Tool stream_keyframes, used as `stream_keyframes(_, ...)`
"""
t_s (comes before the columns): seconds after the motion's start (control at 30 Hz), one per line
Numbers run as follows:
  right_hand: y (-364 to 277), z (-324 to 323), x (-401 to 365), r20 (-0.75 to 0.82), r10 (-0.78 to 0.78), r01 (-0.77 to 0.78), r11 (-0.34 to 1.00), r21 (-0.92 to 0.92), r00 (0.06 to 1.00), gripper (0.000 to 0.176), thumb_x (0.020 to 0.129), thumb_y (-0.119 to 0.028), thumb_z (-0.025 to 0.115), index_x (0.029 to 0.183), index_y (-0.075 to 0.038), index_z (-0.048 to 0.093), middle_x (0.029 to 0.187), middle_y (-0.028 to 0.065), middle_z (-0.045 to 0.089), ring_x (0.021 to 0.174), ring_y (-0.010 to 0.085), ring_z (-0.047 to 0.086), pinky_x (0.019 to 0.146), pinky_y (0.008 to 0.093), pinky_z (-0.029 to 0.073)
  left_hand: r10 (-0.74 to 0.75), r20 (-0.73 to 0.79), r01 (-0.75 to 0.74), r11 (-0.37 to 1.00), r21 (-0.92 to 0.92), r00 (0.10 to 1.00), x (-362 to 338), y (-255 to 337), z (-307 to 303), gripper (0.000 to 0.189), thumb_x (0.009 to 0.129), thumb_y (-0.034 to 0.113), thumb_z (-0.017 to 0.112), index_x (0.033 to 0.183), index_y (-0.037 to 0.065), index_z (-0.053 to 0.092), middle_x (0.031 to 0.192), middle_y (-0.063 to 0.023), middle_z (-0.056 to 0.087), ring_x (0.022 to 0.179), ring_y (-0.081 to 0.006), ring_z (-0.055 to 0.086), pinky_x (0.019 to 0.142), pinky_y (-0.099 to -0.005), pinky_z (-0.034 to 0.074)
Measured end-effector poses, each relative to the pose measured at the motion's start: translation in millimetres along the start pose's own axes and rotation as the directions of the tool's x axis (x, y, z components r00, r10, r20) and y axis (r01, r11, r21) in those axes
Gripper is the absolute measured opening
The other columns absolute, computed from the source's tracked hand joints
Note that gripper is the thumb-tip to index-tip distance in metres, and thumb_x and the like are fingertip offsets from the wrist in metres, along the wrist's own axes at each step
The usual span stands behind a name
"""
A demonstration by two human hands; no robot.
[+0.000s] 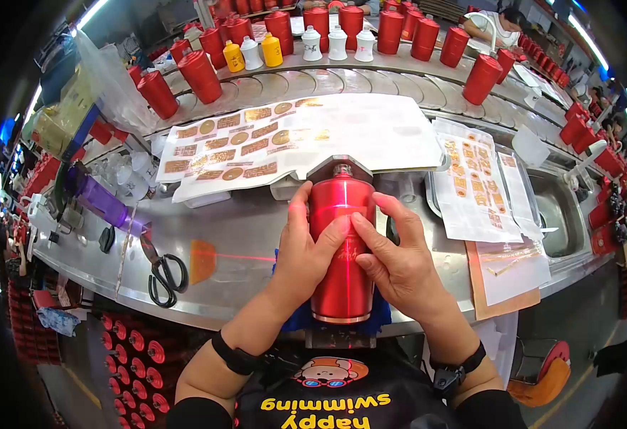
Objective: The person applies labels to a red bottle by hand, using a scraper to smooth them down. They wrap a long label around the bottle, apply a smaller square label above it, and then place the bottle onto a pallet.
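A glossy red bottle lies in front of me with its neck pointing away, over blue cloth at the bench's near edge. My left hand wraps its left side, with the thumb across the front. On the right side, my right hand has bent fingers and thumb pressed on the front surface. A red laser cross falls on the bottle, and faint gold script shows near my right thumb. Beyond it lies a white sheet bearing gold decals. Whether anything sits under my fingertips is hidden.
Black-handled scissors and an orange scraper-like piece lie left, near a purple bottle. More decal sheets lie right, by a sink. Behind, a conveyor carries red, white and yellow bottles. A person sits beyond.
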State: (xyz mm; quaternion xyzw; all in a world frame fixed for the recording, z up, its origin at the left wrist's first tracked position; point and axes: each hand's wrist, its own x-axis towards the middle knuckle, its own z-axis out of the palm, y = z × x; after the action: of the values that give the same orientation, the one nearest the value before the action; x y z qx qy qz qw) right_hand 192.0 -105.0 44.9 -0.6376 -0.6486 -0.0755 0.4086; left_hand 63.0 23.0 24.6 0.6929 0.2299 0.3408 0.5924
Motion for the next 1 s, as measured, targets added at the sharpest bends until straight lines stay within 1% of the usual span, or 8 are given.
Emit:
stream_keyframes(0.2,1.1,-0.2,-1.6,0.007,0.043,-0.044,0.999,0.019,0.999,0.051,0.085,-0.020,0.071,0.132,-0.005,0.057,0.135,0.0239,0.046,0.119,0.0415,0.049,0.100,0.0469,0.042,-0.052,0.001,0.051,0.991,-0.124,0.999,4.1,-7.0,-1.5,0.082,0.092,0.037,0.065,0.145,-0.009,0.023,0.136,-0.0269,0.046,0.125,-0.0289,0.050,0.104,-0.0377,0.041)
stream_keyframes(0.4,3.8,2.4,-8.9,0.030,0.085,-0.086,0.994,0.068,0.996,0.054,0.089,-0.022,0.067,0.137,-0.003,0.052,0.137,0.0273,0.043,0.121,0.0426,0.047,0.101,0.0469,0.041,0.014,0.068,-0.017,0.999,0.049,0.998,-6.2,1.8,-4.6,0.092,0.089,0.039,0.068,0.149,-0.007,0.016,0.137,-0.0269,0.045,0.126,-0.0304,0.050,0.104,-0.0390,0.041)
stream_keyframes(0.7,5.6,4.1,-12.8,0.036,0.106,-0.108,0.990,0.089,0.994,0.057,0.091,-0.023,0.066,0.140,-0.002,0.047,0.138,0.0287,0.042,0.120,0.0426,0.048,0.101,0.0452,0.041,-0.007,0.047,0.011,0.996,-0.091,0.999,-5.1,-6.1,-4.1,0.092,0.089,0.041,0.069,0.149,-0.007,0.017,0.140,-0.0266,0.043,0.129,-0.0302,0.046,0.106,-0.0377,0.039)
stream_keyframes(0.8,6.9,5.6,-18.9,0.030,0.135,-0.138,0.983,0.121,0.990,0.059,0.091,-0.021,0.066,0.142,-0.002,0.045,0.138,0.0293,0.042,0.120,0.0429,0.048,0.101,0.0450,0.041,0.053,0.067,-0.054,0.999,0.005,0.996,-4.6,-8.8,-5.7,0.094,0.089,0.043,0.068,0.149,-0.007,0.017,0.141,-0.0256,0.041,0.130,-0.0291,0.045,0.107,-0.0368,0.038)
stream_keyframes(0.83,7.8,6.0,-19.2,0.024,0.143,-0.145,0.980,0.136,0.989,0.060,0.091,-0.021,0.066,0.143,-0.002,0.044,0.138,0.0296,0.042,0.119,0.0430,0.048,0.101,0.0450,0.041,0.032,0.070,-0.030,0.999,-0.026,0.997,-5.0,-8.8,-5.5,0.094,0.089,0.044,0.068,0.149,-0.007,0.016,0.141,-0.0255,0.041,0.130,-0.0292,0.045,0.107,-0.0368,0.038)
stream_keyframes(0.87,6.8,4.9,-19.7,0.003,0.143,-0.142,0.982,0.124,0.990,0.057,0.092,-0.016,0.064,0.143,-0.002,0.043,0.140,0.0288,0.043,0.117,0.0400,0.051,0.096,0.0427,0.045,0.012,0.073,-0.008,0.998,-0.056,0.997,-5.4,-8.0,-5.4,0.094,0.089,0.044,0.068,0.150,-0.006,0.016,0.141,-0.0254,0.041,0.129,-0.0292,0.045,0.107,-0.0368,0.038)
stream_keyframes(0.97,5.2,0.2,-23.7,-0.021,0.257,-0.240,0.928,0.285,0.966,0.055,0.093,-0.009,0.061,0.144,-0.003,0.043,0.142,0.0272,0.044,0.113,0.0341,0.058,0.088,0.0374,0.050,-0.008,0.105,0.015,0.998,-0.063,0.994,-8.0,-5.0,-6.4,0.095,0.090,0.044,0.067,0.150,-0.006,0.013,0.141,-0.0256,0.041,0.129,-0.0295,0.046,0.106,-0.0371,0.039)
stream_keyframes(1.0,3.4,-1.5,-25.6,0.012,0.336,-0.315,0.868,0.383,0.942,0.051,0.097,-0.010,0.056,0.145,0.001,0.039,0.137,0.0180,0.053,0.122,0.0259,0.056,0.104,0.0328,0.042,-0.007,0.111,0.012,0.999,-0.044,0.994,-8.2,-3.7,-6.4,0.096,0.090,0.044,0.067,0.150,-0.006,0.013,0.141,-0.0256,0.041,0.128,-0.0295,0.046,0.106,-0.0372,0.039)
